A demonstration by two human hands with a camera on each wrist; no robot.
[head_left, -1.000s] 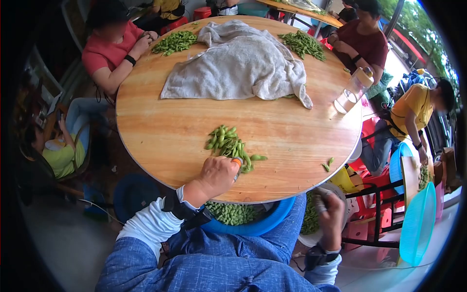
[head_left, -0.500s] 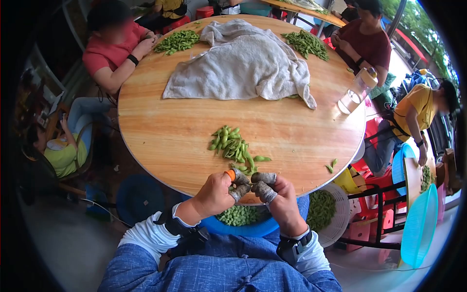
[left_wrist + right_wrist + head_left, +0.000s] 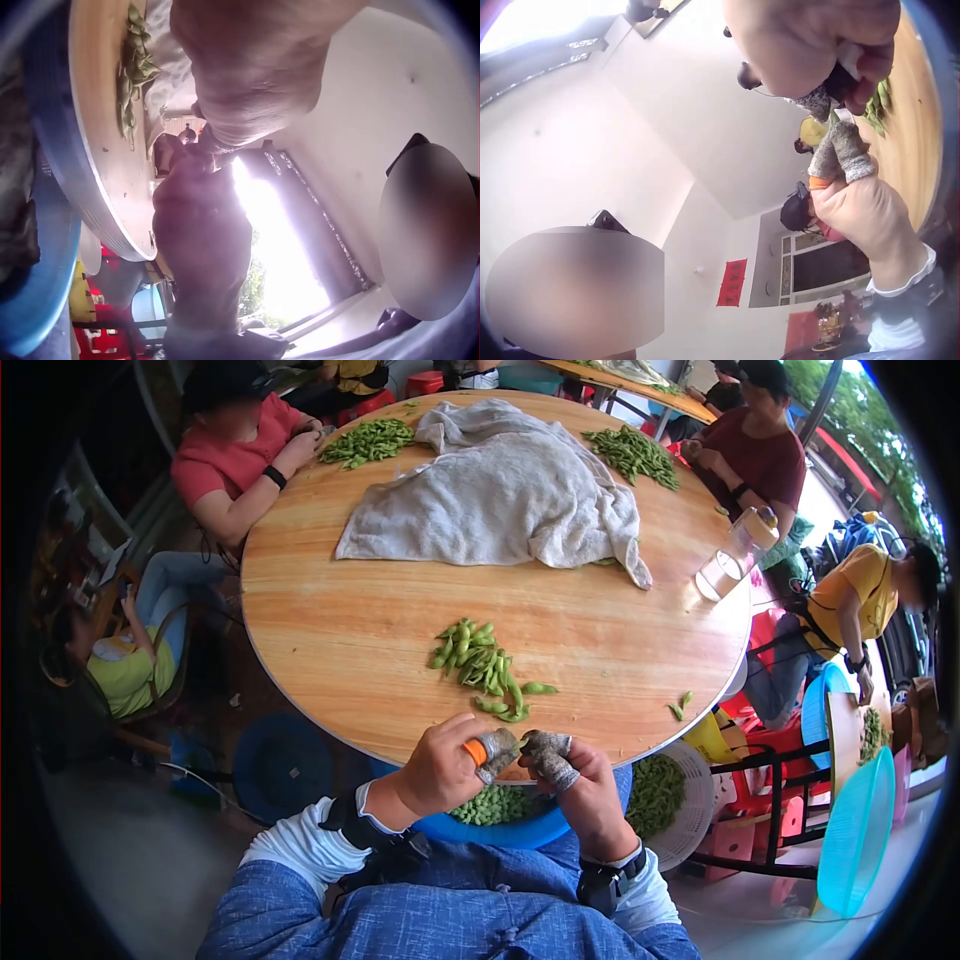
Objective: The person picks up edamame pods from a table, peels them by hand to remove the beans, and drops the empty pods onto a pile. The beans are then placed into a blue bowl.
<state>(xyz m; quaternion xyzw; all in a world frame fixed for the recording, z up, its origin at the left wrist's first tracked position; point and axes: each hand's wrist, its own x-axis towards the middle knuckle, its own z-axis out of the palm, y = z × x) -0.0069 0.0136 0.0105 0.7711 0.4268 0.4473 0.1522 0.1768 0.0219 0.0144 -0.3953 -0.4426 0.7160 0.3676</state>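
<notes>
In the head view both hands meet at the near edge of the round table (image 3: 330, 630), above a blue tub (image 3: 515, 828) of shelled beans (image 3: 492, 804). My left hand (image 3: 440, 765), thumb and finger wrapped in grey covers with an orange band, pinches a green pod (image 3: 522, 744). The wrapped fingertips of my right hand (image 3: 585, 790) pinch the pod's other end. The right wrist view shows the pod (image 3: 835, 117) between the fingertips of the left hand (image 3: 866, 206) and right hand (image 3: 817, 45). Just beyond lies a small pile of pods (image 3: 480, 665).
A grey cloth (image 3: 500, 490) covers the table's far middle, with pod piles (image 3: 368, 442) beside it. A clear bottle (image 3: 735, 555) stands at the right. A white basket (image 3: 690, 800) of pods sits below the right edge. Several people sit around.
My right hand has come up from beside the white basket to meet the left. The left hand has drawn back from the pile to the table edge. One pod now lies nearer the edge.
</notes>
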